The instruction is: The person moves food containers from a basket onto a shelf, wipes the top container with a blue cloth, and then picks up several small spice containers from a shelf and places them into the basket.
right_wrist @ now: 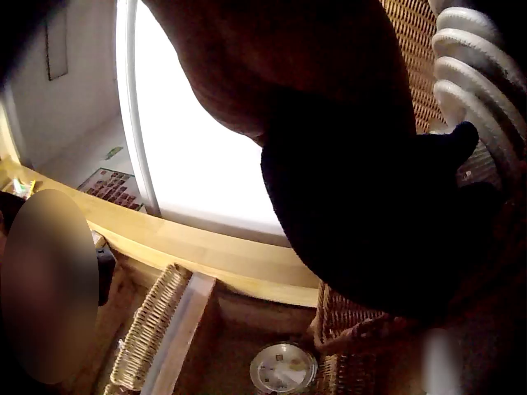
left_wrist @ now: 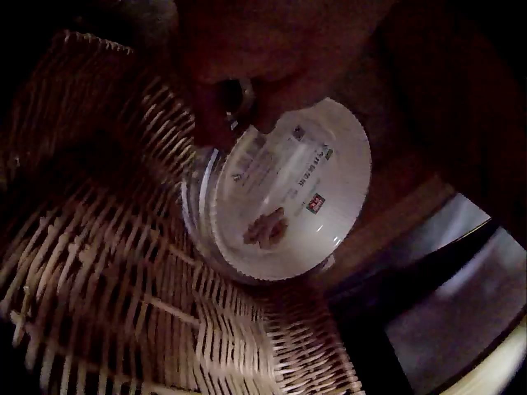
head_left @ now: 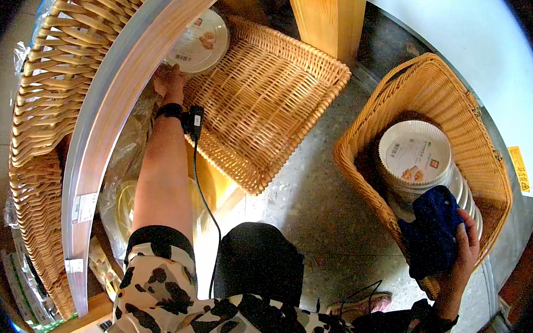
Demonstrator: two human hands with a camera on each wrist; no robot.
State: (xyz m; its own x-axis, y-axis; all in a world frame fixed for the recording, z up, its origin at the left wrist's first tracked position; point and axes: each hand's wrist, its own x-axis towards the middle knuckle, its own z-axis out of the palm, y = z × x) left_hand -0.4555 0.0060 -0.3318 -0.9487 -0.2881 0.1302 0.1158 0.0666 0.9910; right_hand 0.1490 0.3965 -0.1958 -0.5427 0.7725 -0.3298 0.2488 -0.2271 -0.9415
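Left arm stretched forward under a pale curved shelf edge. The left hand is at a clear-wrapped pack of round white paper dishes, which stands tilted on its edge in the far left corner of a flat rectangular wicker tray. From the left wrist, fingertips and thumb pinch the pack's upper rim. Its printed label and small food picture face the camera, with the tray's weave below and beside it. Lighting there is dim, so finer finger detail is not readable. The right hand is low on the right, fingers curled round a bunched dark blue cloth, gripping it. The cloth lies against the near side of a stack of white fluted paper dishes inside a deep oval wicker basket, which stands on the grey speckled floor, well apart from the tray. From the right wrist, the cloth fills most of the frame and the stack's ribbed edges are just beside it. A larger wicker basket sits above the shelf edge
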